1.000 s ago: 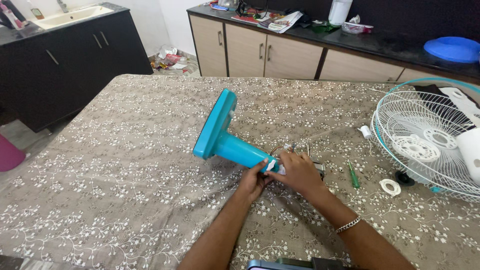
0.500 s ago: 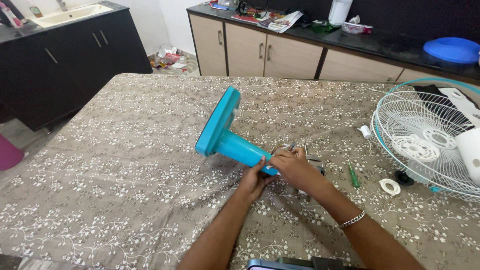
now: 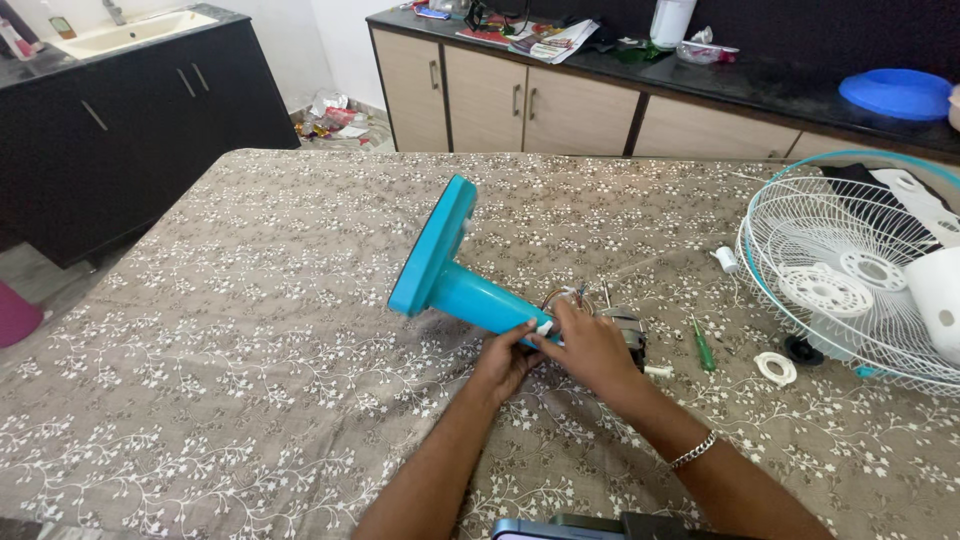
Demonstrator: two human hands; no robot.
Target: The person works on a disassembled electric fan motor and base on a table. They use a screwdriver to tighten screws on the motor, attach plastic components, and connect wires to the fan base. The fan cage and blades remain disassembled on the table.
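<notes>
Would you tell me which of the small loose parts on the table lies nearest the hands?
The green screwdriver, just beyond the right hand; the white ring and black cap lie farther off.

Both forearms reach forward from the lower edge of the view and converge at centre. The left hand (image 3: 505,362) sits low, palm turned inward and fingers curled upward in a loose grip. The right hand (image 3: 590,345) lies just beside and partly over it, knuckles up, fingers bent and pinched at the tips. A silver chain bracelet circles the right wrist.
</notes>
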